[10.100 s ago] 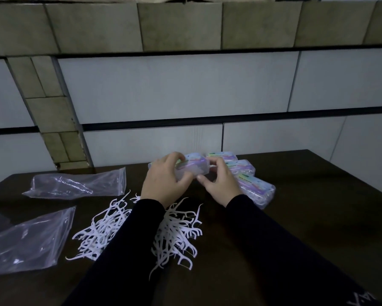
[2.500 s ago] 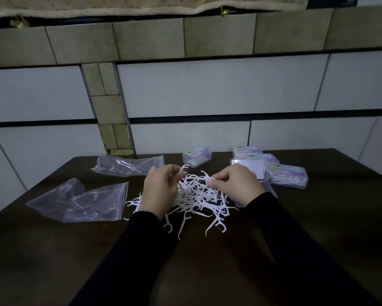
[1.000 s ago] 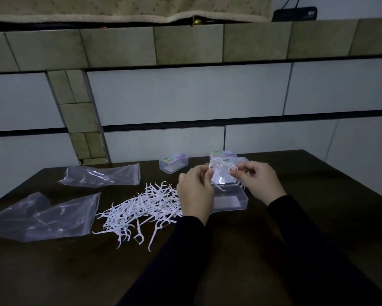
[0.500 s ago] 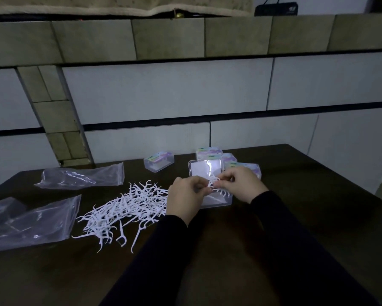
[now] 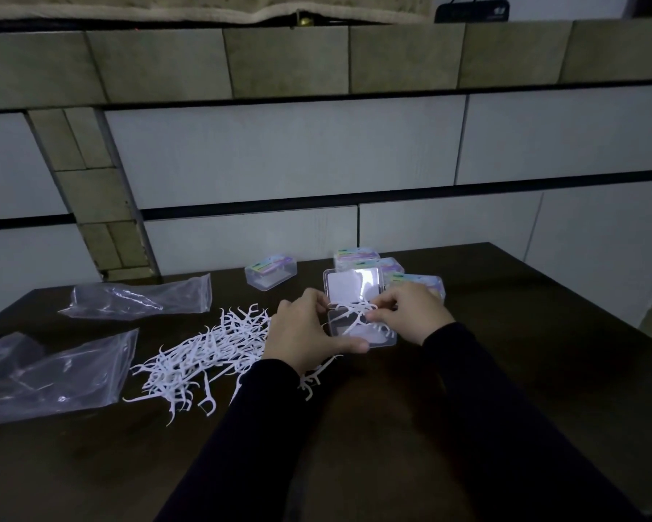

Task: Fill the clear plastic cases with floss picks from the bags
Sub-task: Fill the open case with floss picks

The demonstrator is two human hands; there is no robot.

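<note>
Nearest us, on the dark wooden table (image 5: 505,389), our left hand (image 5: 305,335) and right hand (image 5: 415,316) pinch a small bunch of white floss picks (image 5: 354,312) between curled fingers, over the open clear plastic case (image 5: 369,335) with its raised lid. Left of it lies the loose pile of white floss picks (image 5: 204,356), then two empty clear plastic bags (image 5: 53,374). Farther back sit a closed clear case (image 5: 271,273) and three stacked labelled cases (image 5: 416,282).

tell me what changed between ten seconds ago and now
The closed case both hands held then is set down. An open case now lies before the person, and the left hand and right hand hold a bunch of picks over it. The loose pile, two bags and stacked cases stay.
</note>
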